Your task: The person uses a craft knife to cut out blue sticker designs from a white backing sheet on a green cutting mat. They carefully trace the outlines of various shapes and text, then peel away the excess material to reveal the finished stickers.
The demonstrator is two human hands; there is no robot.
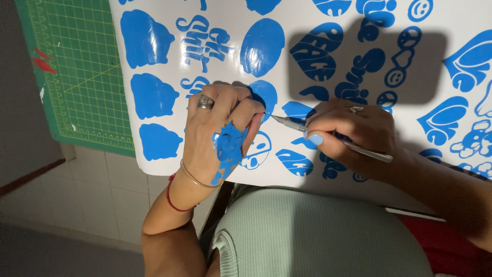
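Blue vinyl sticker sheet point(169, 154) under our flat left hand point(218, 133) near its bottom edge, right hand point(353, 134) clamped on thin silver craft knife point(333, 139), green cutting mat point(82, 72) beneath.

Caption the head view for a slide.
Right hand points craft knife at blue vinyl sheet; left hand presses it.

The left hand point(220, 128) lies flat on a white sheet point(169, 166) with blue cut shapes, and scraps of blue vinyl point(229, 146) stick to its back. The right hand point(353, 131) holds a thin metal knife point(333, 139) like a pen, its blade near the left fingertips. Under the sheet, at the left, there is a green cutting mat point(77, 77).
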